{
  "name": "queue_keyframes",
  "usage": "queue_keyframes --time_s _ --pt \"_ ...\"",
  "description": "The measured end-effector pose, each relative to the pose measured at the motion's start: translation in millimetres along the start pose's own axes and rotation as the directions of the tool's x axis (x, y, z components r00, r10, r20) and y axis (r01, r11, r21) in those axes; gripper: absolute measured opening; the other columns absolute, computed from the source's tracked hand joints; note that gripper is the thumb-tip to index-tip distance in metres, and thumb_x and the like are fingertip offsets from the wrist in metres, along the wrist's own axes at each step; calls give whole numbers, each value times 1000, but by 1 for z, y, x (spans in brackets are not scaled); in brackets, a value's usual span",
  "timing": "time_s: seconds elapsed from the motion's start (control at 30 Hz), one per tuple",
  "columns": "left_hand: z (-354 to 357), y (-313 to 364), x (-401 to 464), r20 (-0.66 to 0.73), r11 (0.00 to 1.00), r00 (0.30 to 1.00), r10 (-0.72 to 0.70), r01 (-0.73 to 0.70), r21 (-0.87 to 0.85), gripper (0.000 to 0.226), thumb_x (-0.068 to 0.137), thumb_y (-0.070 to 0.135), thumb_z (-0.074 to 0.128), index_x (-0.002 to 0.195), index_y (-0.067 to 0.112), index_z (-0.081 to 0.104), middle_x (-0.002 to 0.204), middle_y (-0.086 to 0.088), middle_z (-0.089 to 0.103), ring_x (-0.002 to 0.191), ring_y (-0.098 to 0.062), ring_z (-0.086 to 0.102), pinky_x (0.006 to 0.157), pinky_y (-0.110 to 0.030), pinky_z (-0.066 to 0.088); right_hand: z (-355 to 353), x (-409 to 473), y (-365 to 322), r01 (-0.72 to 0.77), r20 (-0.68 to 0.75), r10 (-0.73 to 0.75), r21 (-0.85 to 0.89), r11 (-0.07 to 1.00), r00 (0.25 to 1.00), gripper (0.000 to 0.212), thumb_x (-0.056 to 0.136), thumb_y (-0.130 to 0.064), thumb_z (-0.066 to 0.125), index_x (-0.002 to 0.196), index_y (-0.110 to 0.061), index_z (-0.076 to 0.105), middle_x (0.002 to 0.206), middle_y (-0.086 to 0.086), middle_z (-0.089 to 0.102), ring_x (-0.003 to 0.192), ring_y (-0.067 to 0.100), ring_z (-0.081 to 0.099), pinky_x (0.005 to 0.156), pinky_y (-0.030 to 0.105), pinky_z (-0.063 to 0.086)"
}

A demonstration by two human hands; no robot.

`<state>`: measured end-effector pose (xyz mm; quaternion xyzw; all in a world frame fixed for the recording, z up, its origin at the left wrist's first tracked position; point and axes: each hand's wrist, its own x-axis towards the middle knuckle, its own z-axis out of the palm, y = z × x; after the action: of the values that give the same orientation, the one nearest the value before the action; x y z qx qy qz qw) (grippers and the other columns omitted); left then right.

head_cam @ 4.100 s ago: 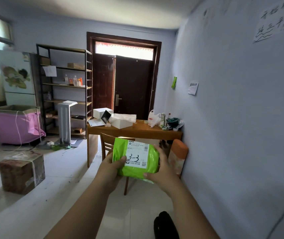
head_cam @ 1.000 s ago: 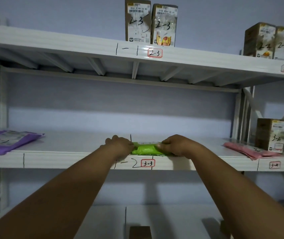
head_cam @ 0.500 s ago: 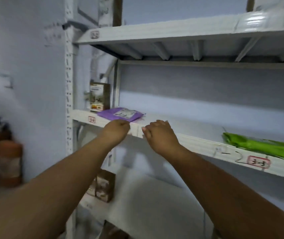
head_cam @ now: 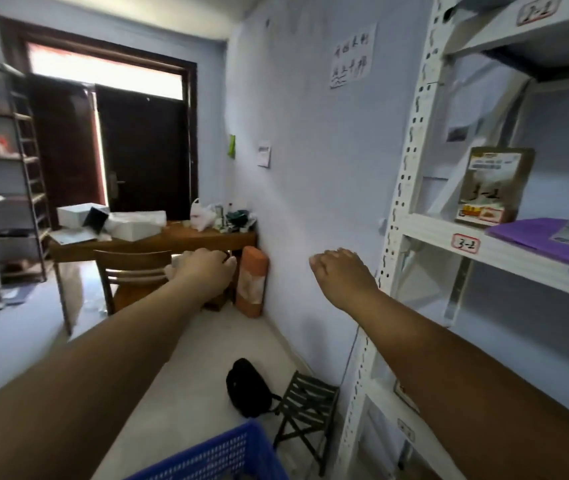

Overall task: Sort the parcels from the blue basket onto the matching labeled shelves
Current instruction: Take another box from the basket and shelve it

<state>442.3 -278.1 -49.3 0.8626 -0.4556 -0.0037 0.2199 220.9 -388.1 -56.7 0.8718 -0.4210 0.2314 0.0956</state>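
Both arms reach forward in mid-air and hold nothing. My left hand hangs with loosely curled fingers in front of the wooden chair. My right hand hangs the same way just left of the white shelf rack. On the shelf labelled 3-2 stand a brown box parcel and a flat purple parcel. A corner of the blue basket shows at the bottom edge; its inside is out of view.
A black bag and a small folding stool sit on the floor by the wall. Further off stand a wooden desk with boxes, a chair, an orange roll and dark doors.
I laid the green 3-3 parcel on its shelf and let go. My view has swung left, away from the rack toward the room, and both hands came off the shelf.
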Motion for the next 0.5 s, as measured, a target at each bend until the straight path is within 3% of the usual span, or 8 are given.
queue_keyframes --time_s 0.1,0.23,0.4,0.5 --pt "0 -48 25 -19 997 998 -56 57 45 45 97 48 29 127 30 58 140 -6 49 135 -35 34 108 -64 24 30 35 -24 8 45 -10 61 998 999 59 101 -46 16 121 -19 65 122 9 65 117 31 53 108 39 34" --pt "12 -96 55 28 992 991 -127 127 16 52 90 55 27 123 34 60 137 -8 52 129 -36 41 105 -59 32 73 76 -47 33 116 -47 119 992 992 96 76 -59 -10 124 -19 62 126 9 63 118 31 52 110 42 33" --pt "50 -125 78 4 964 965 -263 263 -23 44 95 53 33 117 29 63 129 -8 56 123 -35 46 98 -54 32 130 99 -51 23 189 -60 191 981 980 82 84 -52 -1 123 -17 63 124 11 62 118 30 51 110 43 33" --pt "88 -143 89 71 953 951 -301 302 -17 55 89 61 25 117 30 60 126 -7 57 118 -36 49 99 -55 38 175 105 -43 0 258 -64 239 971 964 78 86 -52 2 118 -17 64 119 10 64 113 31 53 105 43 38"
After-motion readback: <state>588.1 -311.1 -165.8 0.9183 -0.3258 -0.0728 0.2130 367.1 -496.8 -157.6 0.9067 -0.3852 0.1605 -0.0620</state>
